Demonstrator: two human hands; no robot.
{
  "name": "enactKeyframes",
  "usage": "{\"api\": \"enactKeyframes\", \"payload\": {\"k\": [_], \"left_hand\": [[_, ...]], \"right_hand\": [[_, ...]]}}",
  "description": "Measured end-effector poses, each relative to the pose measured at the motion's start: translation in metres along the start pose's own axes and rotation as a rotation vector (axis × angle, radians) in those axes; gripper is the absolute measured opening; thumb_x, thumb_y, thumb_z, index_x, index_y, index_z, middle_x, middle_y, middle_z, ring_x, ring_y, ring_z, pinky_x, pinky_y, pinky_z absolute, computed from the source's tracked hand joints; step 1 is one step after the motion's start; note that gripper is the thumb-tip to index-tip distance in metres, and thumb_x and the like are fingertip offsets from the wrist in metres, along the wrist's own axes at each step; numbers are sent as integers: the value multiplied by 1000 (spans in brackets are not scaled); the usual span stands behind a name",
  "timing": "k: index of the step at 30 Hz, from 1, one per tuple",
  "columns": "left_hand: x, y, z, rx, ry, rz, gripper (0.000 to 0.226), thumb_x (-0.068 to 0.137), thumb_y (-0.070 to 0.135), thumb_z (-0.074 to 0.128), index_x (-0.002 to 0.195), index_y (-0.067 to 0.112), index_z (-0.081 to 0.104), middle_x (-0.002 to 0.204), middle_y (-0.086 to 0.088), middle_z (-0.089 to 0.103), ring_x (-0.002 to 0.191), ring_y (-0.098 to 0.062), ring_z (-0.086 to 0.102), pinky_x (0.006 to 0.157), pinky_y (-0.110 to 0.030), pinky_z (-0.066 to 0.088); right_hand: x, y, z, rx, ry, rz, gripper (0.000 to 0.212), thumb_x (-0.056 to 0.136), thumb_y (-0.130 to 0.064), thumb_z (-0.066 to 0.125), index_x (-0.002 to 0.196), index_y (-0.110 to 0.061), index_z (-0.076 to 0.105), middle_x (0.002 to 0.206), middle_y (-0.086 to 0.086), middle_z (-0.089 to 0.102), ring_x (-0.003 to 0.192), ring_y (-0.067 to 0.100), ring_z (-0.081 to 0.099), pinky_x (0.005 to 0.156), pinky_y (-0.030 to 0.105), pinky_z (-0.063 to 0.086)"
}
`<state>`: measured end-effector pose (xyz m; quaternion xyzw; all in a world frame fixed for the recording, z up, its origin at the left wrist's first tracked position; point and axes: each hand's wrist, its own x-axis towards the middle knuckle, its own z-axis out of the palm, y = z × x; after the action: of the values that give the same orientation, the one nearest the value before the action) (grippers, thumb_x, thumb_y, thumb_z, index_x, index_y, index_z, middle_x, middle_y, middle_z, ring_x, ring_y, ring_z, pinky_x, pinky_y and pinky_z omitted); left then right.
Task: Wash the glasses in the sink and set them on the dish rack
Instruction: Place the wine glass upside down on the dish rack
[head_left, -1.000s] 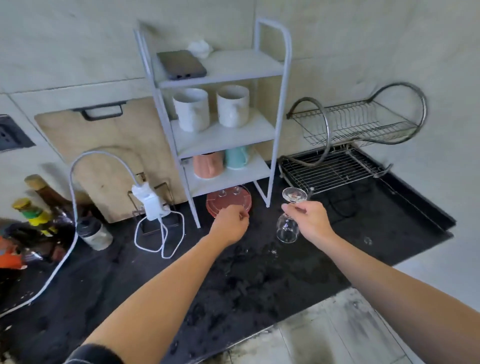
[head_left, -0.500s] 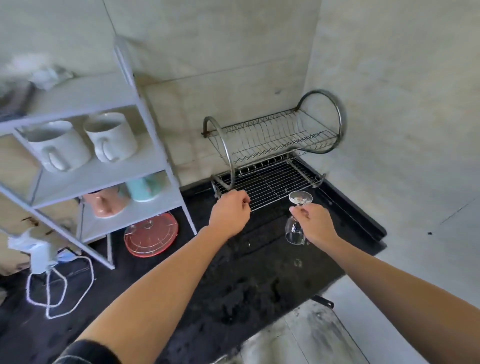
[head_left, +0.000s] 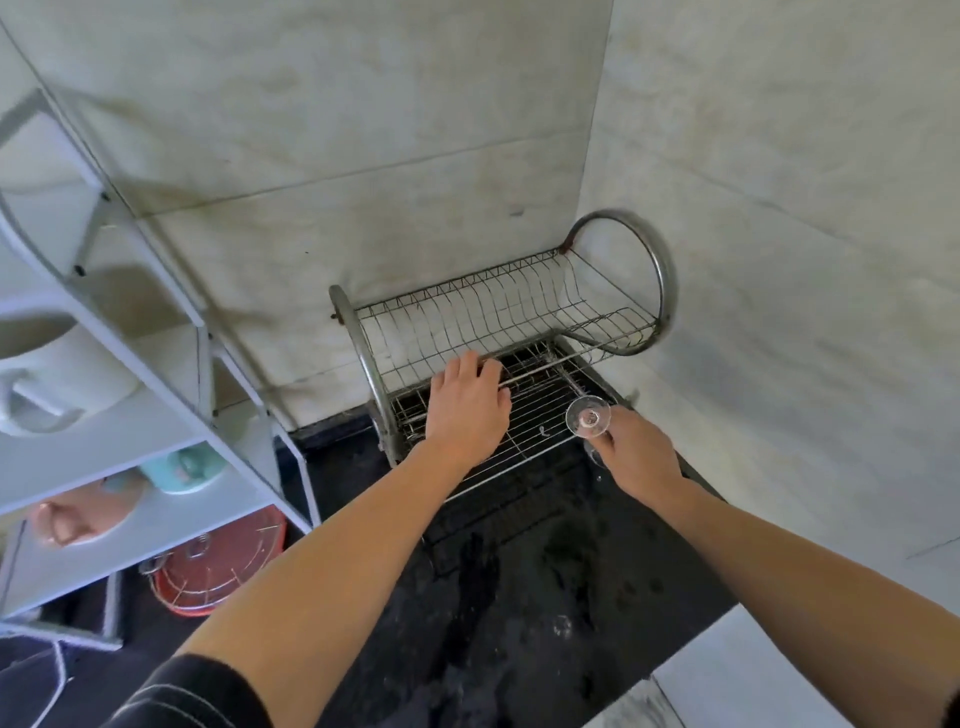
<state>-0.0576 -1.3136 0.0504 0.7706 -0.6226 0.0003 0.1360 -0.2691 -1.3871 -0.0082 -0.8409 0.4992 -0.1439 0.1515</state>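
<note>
A two-tier metal dish rack (head_left: 524, 306) stands in the back corner of the black counter. My right hand (head_left: 636, 452) grips a clear stemmed glass (head_left: 588, 415) upside down by its stem, its round foot on top, at the front right edge of the rack's lower grid. The bowl of the glass is mostly hidden behind my fingers. My left hand (head_left: 467, 405) reaches over the lower grid, its fingers curled onto the front rail of the upper tier. Both tiers hold no dishes.
A white shelf unit (head_left: 130, 415) stands to the left, with white mugs (head_left: 57, 374) on one shelf and pink and teal cups below. A red lid (head_left: 218, 566) lies under it. The wet black counter (head_left: 519, 597) ends at the right front edge; tiled walls close the corner.
The view has swung right and closer to the rack. My left hand moved from above the counter onto the rack's upper rail. My right hand carried the glass up to the lower grid.
</note>
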Motion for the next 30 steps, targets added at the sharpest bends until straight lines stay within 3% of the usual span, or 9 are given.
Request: {"api": "enactKeyframes", "payload": {"k": [2,6,10,14,18,23,27,30], "left_hand": [[11,1,9,46,-32,-45,45,101,41,33,138,17,40,142,-10,39,132,-29,35,110,-45,28],[25,5,23,124,-99,-140,57,100,53,15,147,22,25,153,-7,30,142,-29,24,114,-50,22],[26,8,31,178,-86,-197,62,98,56,11,150,25,21,149,-4,40,136,-27,37,111,-46,28],[27,9,37,275,-35,-224,65,96,58,8,146,24,32,135,-3,56,122,-25,52,100,-43,40],[27,9,44,315,90,-217,62,98,55,18,133,18,54,111,-3,69,98,-25,65,81,-39,49],[28,6,52,319,184,-196,57,99,53,28,117,14,66,106,-4,70,92,-25,67,78,-38,52],[28,3,57,326,269,-180,56,99,53,30,111,14,68,97,-1,70,83,-22,66,72,-36,50],[27,3,58,338,287,-175,55,98,53,31,108,14,69,92,0,69,78,-21,65,68,-35,48]], "right_hand": [[18,8,7,-23,4,-39,24,96,-29,57,108,-11,65,103,4,65,93,26,60,74,42,52],[65,32,34,5,-13,-59,22,96,-26,56,106,-8,64,99,7,65,92,29,61,70,42,53],[116,46,61,151,-17,-27,27,99,-25,52,102,-4,68,96,14,66,88,32,61,69,35,45],[171,50,83,324,5,60,25,99,-26,49,104,-6,63,95,18,67,87,35,62,69,34,41],[222,49,101,366,14,102,43,99,-37,42,100,0,64,100,25,65,92,40,60,78,44,44],[244,55,124,477,50,69,34,99,-29,51,111,-1,66,112,23,66,105,40,59,90,42,44],[244,54,130,445,-6,88,31,98,-31,53,113,-6,65,110,16,66,104,35,58,79,30,37],[243,54,129,455,-29,44,36,95,-38,53,110,-7,65,105,16,68,100,35,60,79,32,40]]}}
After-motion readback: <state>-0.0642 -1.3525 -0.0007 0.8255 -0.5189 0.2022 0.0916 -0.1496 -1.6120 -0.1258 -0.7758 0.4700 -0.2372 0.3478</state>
